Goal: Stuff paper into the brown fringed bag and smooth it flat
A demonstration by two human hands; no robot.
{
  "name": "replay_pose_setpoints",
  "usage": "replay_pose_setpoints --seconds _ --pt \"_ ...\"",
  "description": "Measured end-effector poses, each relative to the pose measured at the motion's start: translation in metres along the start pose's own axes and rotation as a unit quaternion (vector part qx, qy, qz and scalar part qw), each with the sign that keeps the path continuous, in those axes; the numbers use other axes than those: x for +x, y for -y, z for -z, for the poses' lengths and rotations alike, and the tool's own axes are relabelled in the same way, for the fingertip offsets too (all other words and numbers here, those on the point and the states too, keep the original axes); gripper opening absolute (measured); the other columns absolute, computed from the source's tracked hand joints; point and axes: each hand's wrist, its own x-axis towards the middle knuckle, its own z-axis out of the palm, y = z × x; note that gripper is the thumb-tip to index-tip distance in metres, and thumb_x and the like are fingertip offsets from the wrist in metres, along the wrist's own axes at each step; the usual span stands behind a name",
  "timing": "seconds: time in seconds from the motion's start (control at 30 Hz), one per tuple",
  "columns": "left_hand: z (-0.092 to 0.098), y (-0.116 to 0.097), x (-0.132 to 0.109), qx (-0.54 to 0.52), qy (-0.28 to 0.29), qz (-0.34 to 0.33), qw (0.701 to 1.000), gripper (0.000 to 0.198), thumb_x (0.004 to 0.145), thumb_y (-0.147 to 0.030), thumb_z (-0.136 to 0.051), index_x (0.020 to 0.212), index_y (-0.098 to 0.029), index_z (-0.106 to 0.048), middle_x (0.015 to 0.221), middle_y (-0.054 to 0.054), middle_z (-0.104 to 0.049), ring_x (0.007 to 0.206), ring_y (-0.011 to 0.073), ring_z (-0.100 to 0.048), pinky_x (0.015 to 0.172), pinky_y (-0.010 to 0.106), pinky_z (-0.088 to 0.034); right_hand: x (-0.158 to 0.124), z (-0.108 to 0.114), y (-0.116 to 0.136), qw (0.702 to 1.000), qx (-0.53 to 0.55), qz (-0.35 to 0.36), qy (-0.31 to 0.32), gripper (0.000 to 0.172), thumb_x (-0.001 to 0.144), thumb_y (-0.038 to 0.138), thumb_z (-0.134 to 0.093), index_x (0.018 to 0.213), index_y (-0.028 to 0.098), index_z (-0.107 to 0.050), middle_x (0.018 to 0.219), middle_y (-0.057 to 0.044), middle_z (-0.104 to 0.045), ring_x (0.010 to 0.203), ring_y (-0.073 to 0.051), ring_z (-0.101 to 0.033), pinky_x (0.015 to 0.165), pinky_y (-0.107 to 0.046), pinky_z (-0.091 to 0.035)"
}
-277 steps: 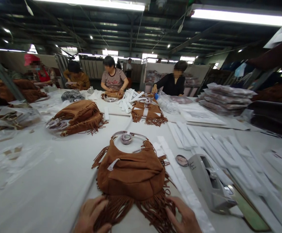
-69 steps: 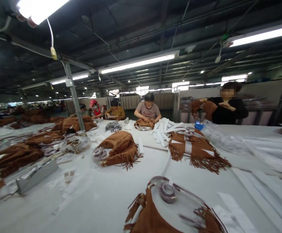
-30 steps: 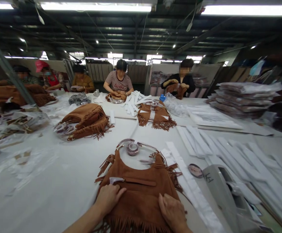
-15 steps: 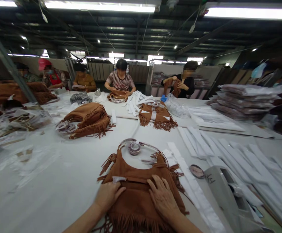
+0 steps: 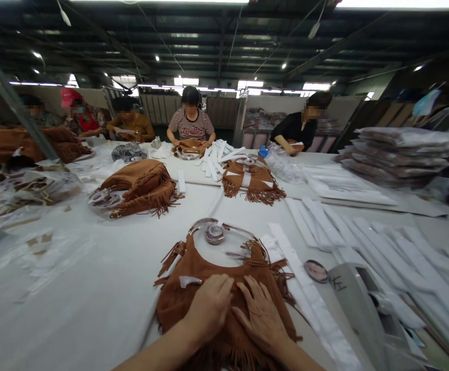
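Note:
A brown fringed handbag [image 5: 178, 304] lies flat on the white table, its curved top turned away from me. My left hand [image 5: 211, 304] is closed at the middle of its front pocket seam, fingers bunched together and fingertips hidden against the brown material. Beside it, my right hand [image 5: 261, 314] rests flat on the bag with fingers spread. Left of my hands, a zip pull in white wrapping [image 5: 189, 281] lies on the front. Within the handle's loop sits a wrapped coiled strap [image 5: 214, 234].
White paper strips [image 5: 305, 278] and a grey tape dispenser [image 5: 363, 304] lie to the right. Further back are more brown fringed bags [image 5: 135, 185], clear plastic [image 5: 286, 165] and a stack of bagged goods [image 5: 402, 154]. Several co-workers sit across the table.
My left hand has moved right from the zip pull to the middle of the pocket seam, close to my right hand. A co-worker at back right has lowered a brown piece.

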Motion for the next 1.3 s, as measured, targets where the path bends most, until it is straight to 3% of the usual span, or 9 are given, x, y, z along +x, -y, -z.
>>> replay_pose_setpoints --seconds 0.07,0.13,0.23,0.4,0.63,0.9,1.07,1.2,1.3 --pt "-0.035 -0.011 0.008 0.051 0.032 -0.032 0.998 0.043 0.093 -0.025 -0.039 0.134 -0.012 -0.042 0.135 0.012 -0.053 0.123 0.0247 -0.048 0.104 0.039 -0.038 -0.001 0.004 0.002 1.000 -0.005 0.004 0.011 0.054 0.088 0.041 -0.048 0.138 0.022 -0.039 0.142 -0.011 -0.045 0.133 -0.026 -0.038 0.109 -0.046 -0.033" --pt "-0.062 -0.012 0.009 0.087 0.056 -0.036 0.994 0.048 0.094 -0.027 -0.039 0.139 -0.010 -0.036 0.141 0.012 -0.049 0.131 0.0258 -0.041 0.111 0.042 -0.032 -0.001 0.005 0.004 1.000 -0.021 0.006 0.012 0.056 0.086 0.030 -0.048 0.140 0.021 -0.036 0.143 -0.011 -0.045 0.133 -0.026 -0.037 0.110 -0.045 -0.032" --pt "-0.076 -0.005 0.008 0.108 0.086 -0.031 0.990 0.050 0.094 -0.028 -0.037 0.141 -0.011 -0.032 0.143 0.011 -0.046 0.132 0.0255 -0.039 0.112 0.043 -0.031 0.001 0.004 0.005 0.999 -0.044 0.010 0.006 0.057 0.083 0.024 -0.048 0.139 0.019 -0.038 0.141 -0.012 -0.047 0.132 -0.027 -0.039 0.109 -0.046 -0.032" --pt "-0.064 0.000 0.014 0.102 0.135 -0.069 0.983 0.047 0.093 -0.027 -0.033 0.137 -0.011 -0.035 0.134 0.012 -0.053 0.118 0.0269 -0.048 0.104 0.048 -0.037 0.007 0.002 0.005 0.998 -0.058 0.023 0.000 0.053 0.085 0.029 -0.048 0.136 0.016 -0.043 0.137 -0.013 -0.051 0.129 -0.028 -0.042 0.108 -0.047 -0.030" --pt "-0.063 0.003 0.022 0.038 0.144 -0.032 0.988 0.046 0.092 -0.033 -0.038 0.135 -0.016 -0.038 0.131 0.008 -0.052 0.114 0.0254 -0.045 0.105 0.045 -0.033 0.008 -0.010 0.003 1.000 -0.016 -0.007 -0.025 0.052 0.083 0.048 -0.053 0.127 0.020 -0.054 0.132 -0.013 -0.055 0.126 -0.028 -0.042 0.110 -0.045 -0.023" --pt "-0.055 0.004 0.029 0.045 0.157 -0.023 0.986 0.042 0.093 -0.029 -0.037 0.133 -0.016 -0.040 0.127 0.008 -0.055 0.110 0.0239 -0.049 0.101 0.043 -0.036 0.015 -0.009 0.005 1.000 0.003 -0.010 -0.005 0.046 0.082 0.038 -0.055 0.124 0.018 -0.055 0.132 -0.014 -0.054 0.126 -0.028 -0.043 0.109 -0.046 -0.027" --pt "-0.026 0.035 -0.001 0.083 0.164 -0.136 0.974 0.050 0.096 -0.042 -0.034 0.140 -0.019 -0.033 0.143 0.008 -0.045 0.130 0.0245 -0.039 0.108 0.044 -0.029 0.004 0.004 -0.006 0.997 -0.027 0.054 0.038 0.050 0.087 0.031 -0.047 0.136 0.021 -0.043 0.141 -0.013 -0.046 0.131 -0.028 -0.040 0.106 -0.045 -0.032" --pt "-0.004 0.067 -0.033 0.117 0.165 -0.090 0.975 0.051 0.094 -0.036 -0.040 0.143 -0.028 -0.028 0.151 0.003 -0.035 0.136 0.0277 -0.032 0.109 0.051 -0.028 -0.006 0.009 -0.022 0.993 -0.022 0.103 0.052 0.055 0.090 0.036 -0.046 0.142 0.025 -0.034 0.147 -0.011 -0.040 0.134 -0.026 -0.036 0.105 -0.043 -0.034" --pt "0.001 0.078 -0.038 0.107 0.175 -0.073 0.976 0.050 0.093 -0.030 -0.043 0.142 -0.031 -0.032 0.151 0.001 -0.035 0.136 0.0262 -0.032 0.109 0.049 -0.031 -0.006 0.011 -0.027 0.993 -0.023 0.103 0.058 0.057 0.089 0.035 -0.047 0.144 0.025 -0.032 0.148 -0.011 -0.039 0.134 -0.028 -0.036 0.105 -0.044 -0.035"
